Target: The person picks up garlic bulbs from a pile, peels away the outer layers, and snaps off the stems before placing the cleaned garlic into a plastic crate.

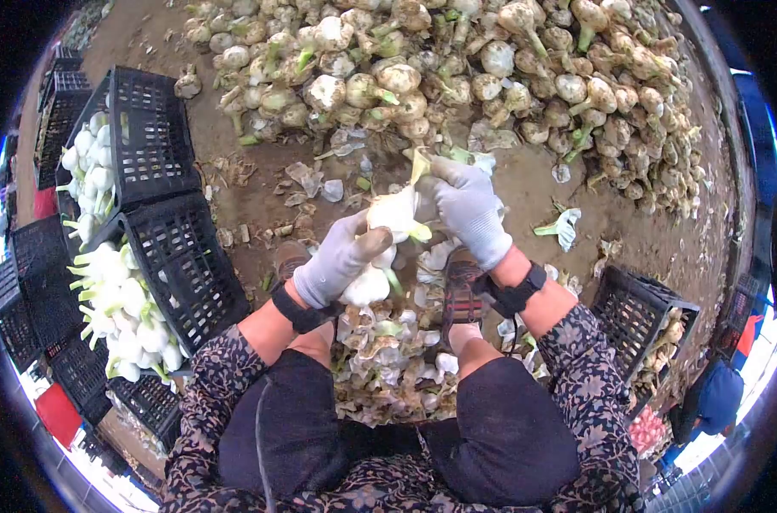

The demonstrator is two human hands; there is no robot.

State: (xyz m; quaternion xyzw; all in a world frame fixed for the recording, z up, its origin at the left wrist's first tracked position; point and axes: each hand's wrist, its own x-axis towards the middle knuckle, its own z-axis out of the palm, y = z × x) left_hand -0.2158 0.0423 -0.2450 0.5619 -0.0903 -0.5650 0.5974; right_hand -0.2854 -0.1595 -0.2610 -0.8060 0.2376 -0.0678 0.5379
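Observation:
My left hand (335,261), in a pale glove, is closed around a white garlic bulb (394,212) between my knees. Just right of the bulb, my right hand (471,208) pinches a yellowish strip of skin (419,166) between thumb and fingers; it looks peeled up from the bulb. More white bulbs (367,286) show below my left hand, and how they are supported is hidden. Loose peelings (388,359) cover the ground between my feet.
A large heap of unpeeled garlic (491,77) lies ahead. Black crates (153,137) with white bulbs (123,299) stand at the left. Another black crate (632,312) is at the right, near a pink bag (647,429). A person in blue (720,395) is at the far right.

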